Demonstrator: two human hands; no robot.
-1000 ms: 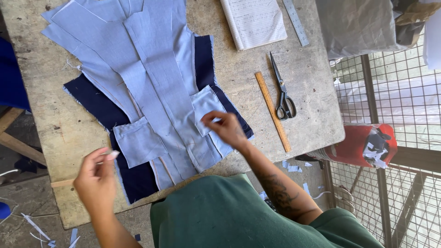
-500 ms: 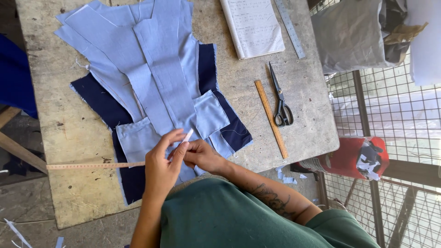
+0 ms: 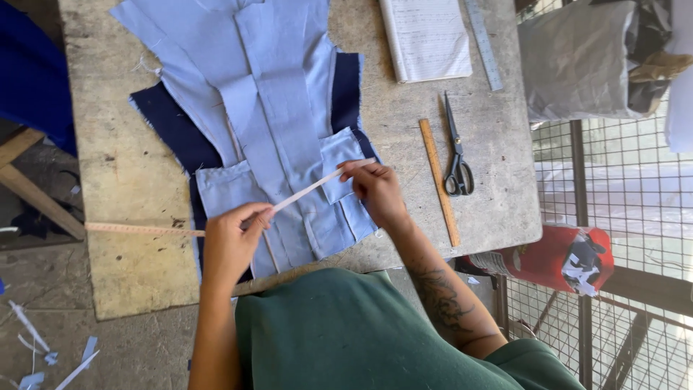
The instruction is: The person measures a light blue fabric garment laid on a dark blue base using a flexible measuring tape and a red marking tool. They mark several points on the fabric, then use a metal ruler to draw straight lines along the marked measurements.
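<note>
We pinch a tape measure (image 3: 317, 185) taut between left hand (image 3: 232, 238) and right hand (image 3: 375, 189), scissors (image 3: 455, 153) at three o'clock.

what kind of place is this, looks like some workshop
Most likely a small tailoring or garment workshop. Cut light blue fabric pieces lie on a rough worktable, with scissors and a wooden ruler beside them, and both hands stretch a measuring tape over the cloth.
</note>
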